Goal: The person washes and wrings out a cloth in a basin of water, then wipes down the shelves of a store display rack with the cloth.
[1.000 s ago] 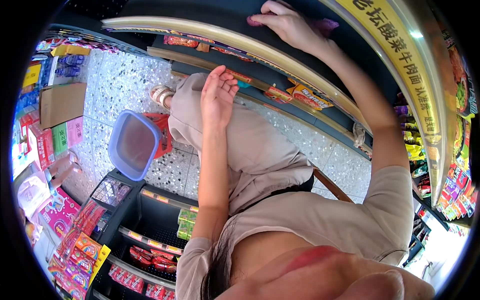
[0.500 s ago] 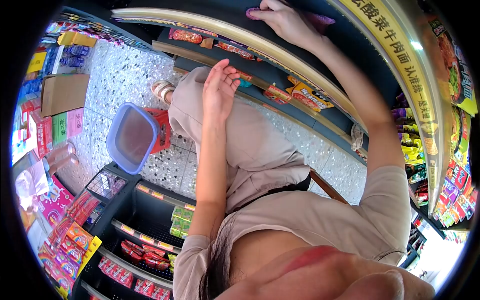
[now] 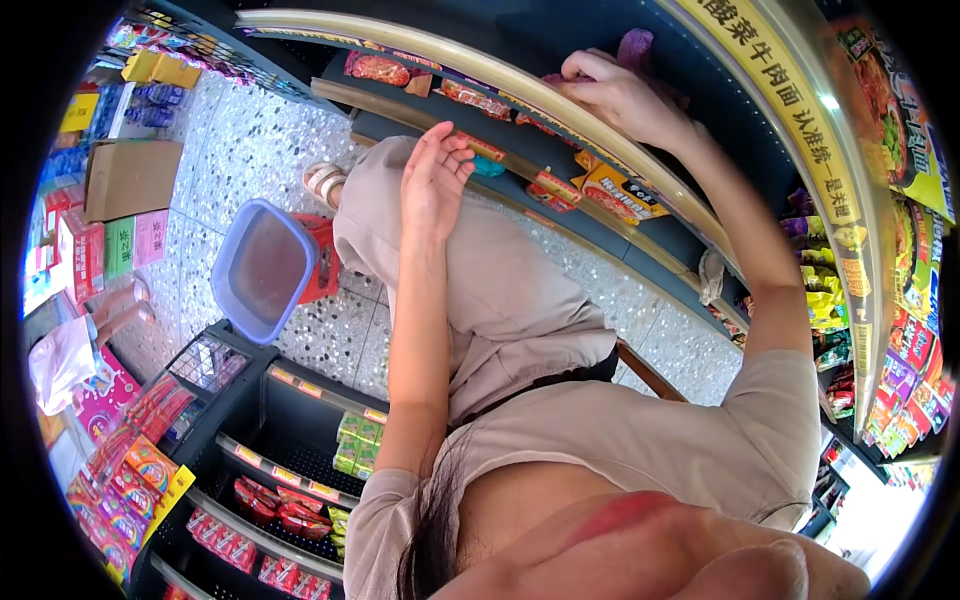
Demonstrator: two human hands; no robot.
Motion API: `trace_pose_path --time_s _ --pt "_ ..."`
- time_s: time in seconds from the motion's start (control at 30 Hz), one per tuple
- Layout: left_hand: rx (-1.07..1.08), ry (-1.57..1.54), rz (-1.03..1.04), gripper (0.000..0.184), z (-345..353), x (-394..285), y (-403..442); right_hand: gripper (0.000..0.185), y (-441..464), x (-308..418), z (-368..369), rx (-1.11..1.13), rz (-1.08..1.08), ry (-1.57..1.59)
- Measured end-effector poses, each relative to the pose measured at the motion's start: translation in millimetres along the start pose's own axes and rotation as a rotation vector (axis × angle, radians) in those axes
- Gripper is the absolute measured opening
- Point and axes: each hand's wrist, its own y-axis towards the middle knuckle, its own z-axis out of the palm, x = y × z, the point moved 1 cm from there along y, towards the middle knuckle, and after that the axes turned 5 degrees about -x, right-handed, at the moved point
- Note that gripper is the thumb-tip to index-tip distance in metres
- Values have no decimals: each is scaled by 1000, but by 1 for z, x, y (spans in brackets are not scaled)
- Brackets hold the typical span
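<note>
My right hand point(image 3: 630, 98) is closed on a purple cloth point(image 3: 636, 50) at the dark upper shelf point(image 3: 480, 25), close to its pale front rail. Part of the cloth sticks up behind the fingers, and a bit shows by the fingertips. Over my bent knee, my left hand point(image 3: 436, 185) is raised with its palm partly turned up and its fingers loosely curled, holding nothing. Behind it, the lower shelves carry red packets point(image 3: 475, 98) and an orange packet point(image 3: 615, 190).
A blue-purple tub point(image 3: 262, 270) sits by a red stool or basket on the speckled floor. Snack racks point(image 3: 290, 510) stand at the lower left, near a cardboard box point(image 3: 130, 180). Hanging packets point(image 3: 825, 290) are at the right. Another person's legs show at the left.
My right hand has moved with the purple cloth from the shelf's deeper part toward its front rail, and the cloth now bunches upward. My left hand stays nearly in place.
</note>
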Motion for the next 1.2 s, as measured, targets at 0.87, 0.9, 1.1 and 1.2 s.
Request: trace_pose_path --time_s 0.87,0.9,1.1,1.2 --pt "2 21 -30 26 6 -2 -1 17 81 -20 21 -261 243 -8" --pt "5 30 -25 27 6 -1 -1 17 81 -18 19 -252 254 1" --pt "35 30 15 28 0 2 -7 18 75 -12 20 -265 226 -28" --pt "52 25 36 28 -3 4 -10 16 67 -9 21 -263 162 -54"
